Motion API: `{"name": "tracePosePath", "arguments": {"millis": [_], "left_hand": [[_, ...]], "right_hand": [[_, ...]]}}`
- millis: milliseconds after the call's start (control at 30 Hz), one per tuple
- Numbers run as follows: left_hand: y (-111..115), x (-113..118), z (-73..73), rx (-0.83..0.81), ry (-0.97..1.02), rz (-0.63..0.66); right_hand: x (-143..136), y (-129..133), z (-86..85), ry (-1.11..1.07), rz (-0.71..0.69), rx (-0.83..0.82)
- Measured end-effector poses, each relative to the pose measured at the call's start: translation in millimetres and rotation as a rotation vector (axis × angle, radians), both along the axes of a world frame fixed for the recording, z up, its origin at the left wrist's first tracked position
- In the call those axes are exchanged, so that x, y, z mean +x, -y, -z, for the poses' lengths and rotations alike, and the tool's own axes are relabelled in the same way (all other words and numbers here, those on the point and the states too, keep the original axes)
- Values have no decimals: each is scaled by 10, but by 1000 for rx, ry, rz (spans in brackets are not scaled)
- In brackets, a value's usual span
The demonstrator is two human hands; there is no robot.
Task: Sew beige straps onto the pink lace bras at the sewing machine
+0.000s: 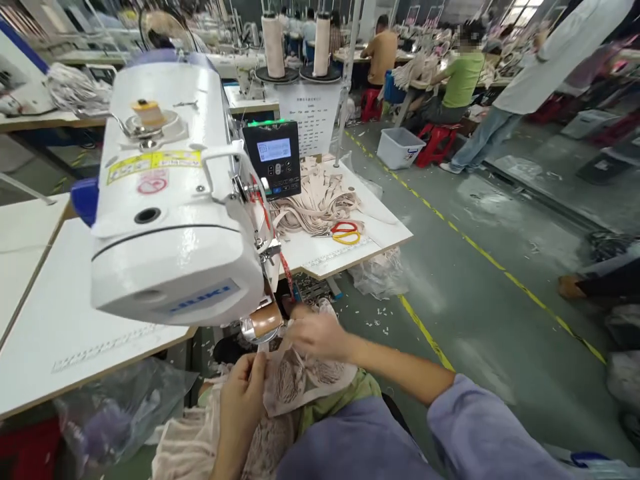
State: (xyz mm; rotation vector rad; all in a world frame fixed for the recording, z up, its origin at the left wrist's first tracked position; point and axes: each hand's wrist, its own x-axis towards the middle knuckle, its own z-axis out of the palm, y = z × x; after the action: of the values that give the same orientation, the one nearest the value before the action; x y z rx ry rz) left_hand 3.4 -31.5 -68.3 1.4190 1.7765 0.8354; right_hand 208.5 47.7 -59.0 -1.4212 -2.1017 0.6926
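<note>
Pinching the lace (289,385) beside the sewing machine (175,247), which may snag it.
The left hand (244,379) pinches its edge above the lap; the right hand (320,335) is blurred, its grip unclear. Uneven pulling could pucker it.

A pale plastic tub (399,149) sits on the floor (500,293) beside a red stool (436,148), where a person in a green shirt (463,80) sits. Yellow tape (477,250) crosses the floor, and someone in a white top (565,60) stands near the stool.
</note>
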Motion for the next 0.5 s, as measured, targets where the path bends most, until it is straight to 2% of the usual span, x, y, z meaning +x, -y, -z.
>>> {"name": "tracePosePath", "arguments": {"millis": [100,167,267,367,433,500], "left_hand": [[13,-69,24,-16,-69,96],[12,-64,-18,-37,-70,153],[-11,-8,-174,-62,-7,190],[-40,19,-342,-111,139,173],[-53,1,-400,-166,318,99],[-56,-29,-409,-221,477,21]], "right_hand": [[514,-738,-188,237,183,17],[799,-1221,-359,384,281,9],[1001,-1637,-554,563,230,-72],[1045,-1612,-579,662,124,-98],[1092,-1398,-509,683,56,-87],[1165,-1045,-407,628,18,-19]]}}
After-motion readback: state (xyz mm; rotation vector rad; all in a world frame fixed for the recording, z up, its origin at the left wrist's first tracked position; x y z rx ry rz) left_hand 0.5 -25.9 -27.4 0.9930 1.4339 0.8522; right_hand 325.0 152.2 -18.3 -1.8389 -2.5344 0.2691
